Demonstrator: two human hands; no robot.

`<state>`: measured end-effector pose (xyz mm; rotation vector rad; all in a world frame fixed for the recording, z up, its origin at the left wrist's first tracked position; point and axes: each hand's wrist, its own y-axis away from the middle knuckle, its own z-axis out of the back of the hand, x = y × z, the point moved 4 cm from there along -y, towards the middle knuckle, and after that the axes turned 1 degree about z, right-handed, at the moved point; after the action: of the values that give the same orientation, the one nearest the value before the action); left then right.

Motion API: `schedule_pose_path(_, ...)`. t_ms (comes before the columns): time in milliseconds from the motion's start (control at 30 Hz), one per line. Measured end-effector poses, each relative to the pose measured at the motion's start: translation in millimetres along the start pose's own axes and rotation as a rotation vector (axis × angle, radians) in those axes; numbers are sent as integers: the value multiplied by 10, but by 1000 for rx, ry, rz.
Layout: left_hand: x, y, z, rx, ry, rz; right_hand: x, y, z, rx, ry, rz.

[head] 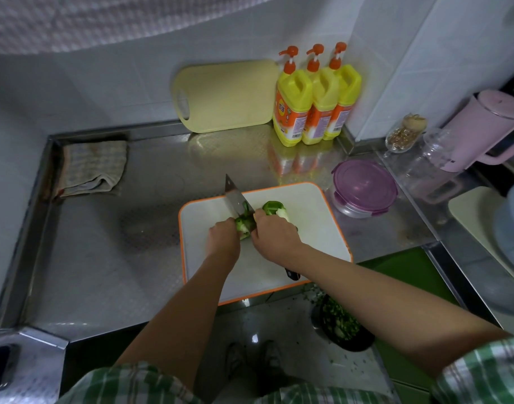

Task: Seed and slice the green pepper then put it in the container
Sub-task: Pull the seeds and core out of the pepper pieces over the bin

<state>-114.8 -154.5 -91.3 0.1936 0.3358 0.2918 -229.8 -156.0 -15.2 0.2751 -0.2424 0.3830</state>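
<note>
On the white cutting board with an orange rim (314, 237) my left hand (224, 239) holds a green pepper piece (241, 227) down. My right hand (274, 234) grips the handle of a knife. Its blade (234, 196) stands in the pepper right beside my left fingers, and the dark handle end (292, 276) pokes out under my wrist. A second pepper piece (274, 207) lies on the board just behind my right hand. A round clear container with a purple lid (363, 186), closed, stands on the steel counter just right of the board.
A yellow board (226, 94) leans on the back wall beside three yellow detergent bottles (317, 103). A folded cloth (93, 167) lies at the far left. A pink kettle (483, 126) and glass jars (404, 135) stand at the right. Below the counter's edge is a dark bowl of chopped greens (340, 320).
</note>
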Motion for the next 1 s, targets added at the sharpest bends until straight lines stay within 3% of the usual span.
schedule_pose_path(1000, 12, -34, -40, -36, -40, -19, 81, -171, -55, 96, 40, -65)
